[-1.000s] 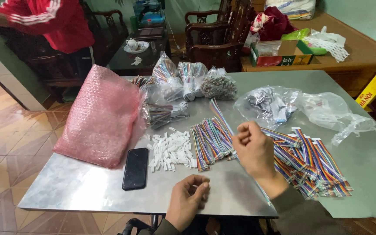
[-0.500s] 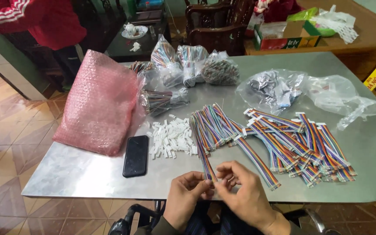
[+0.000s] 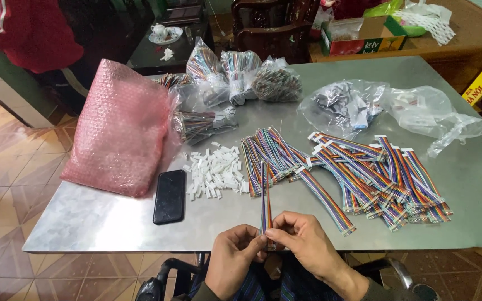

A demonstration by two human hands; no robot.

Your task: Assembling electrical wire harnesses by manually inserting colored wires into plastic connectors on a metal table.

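Note:
Both my hands meet at the near edge of the metal table point(image 3: 112, 217). My right hand point(image 3: 308, 245) and my left hand point(image 3: 232, 259) pinch the near end of one flat rainbow ribbon cable point(image 3: 265, 192), which runs away from me across the table. Just beyond lies a heap of small white plastic connectors point(image 3: 216, 171). A fanned stack of rainbow ribbon cables point(image 3: 271, 153) lies to its right, and a larger pile of ribbon cables with white connectors point(image 3: 386, 175) spreads further right.
A black phone point(image 3: 170, 196) lies face down left of the connectors. A pink bubble-wrap bag point(image 3: 121, 128) stands at the left. Clear bags of cables point(image 3: 235, 75) and crumpled plastic bags point(image 3: 380, 106) sit at the back. A person in red point(image 3: 23, 33) stands far left.
My right hand came back from the cable pile with one ribbon cable. Both hands now hold its near end at the table edge. The view tilted down.

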